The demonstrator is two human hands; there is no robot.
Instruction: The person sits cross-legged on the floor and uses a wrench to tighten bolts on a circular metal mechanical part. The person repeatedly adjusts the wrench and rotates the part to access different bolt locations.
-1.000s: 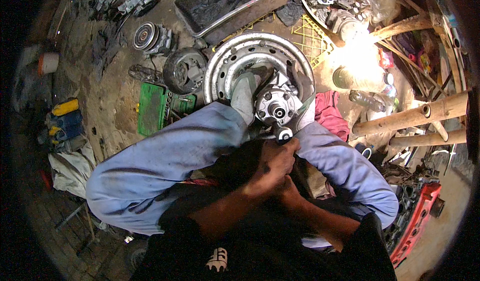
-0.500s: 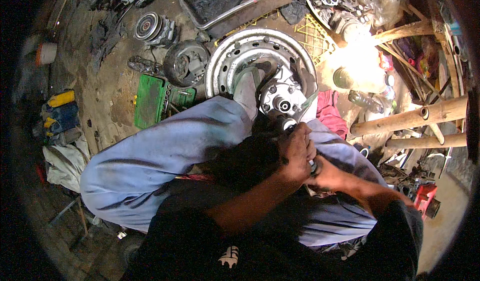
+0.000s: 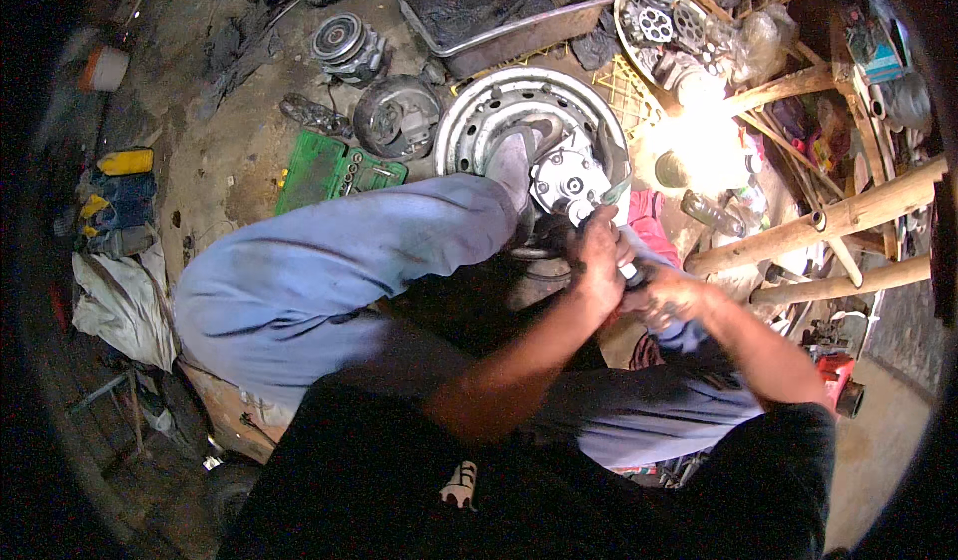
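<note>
A round silver mechanical housing (image 3: 569, 166) with bolts round a centre hub sits inside a steel wheel rim (image 3: 469, 111), braced between my feet. A wrench (image 3: 628, 270) reaches from the near edge of the housing toward me, to the right; its socket end is partly hidden. My left hand (image 3: 599, 261) is closed round the wrench just below the housing. Lower and to the right, my right hand (image 3: 664, 295) is wrapped on the handle's near end, its fingertips partly hidden.
An open green socket case (image 3: 309, 181), black pan (image 3: 394, 126) and pulley unit (image 3: 344, 51) lie left of the rim. A grey tray (image 3: 429, 6) and parts basin (image 3: 639, 6) stand beyond it. Bamboo poles (image 3: 868, 196) and a red cloth (image 3: 649, 216) are at the right.
Both hands have moved right and slightly up with the wrench, the right hand further out. The wrench now slants more toward the lower right, and my view has shifted a little.
</note>
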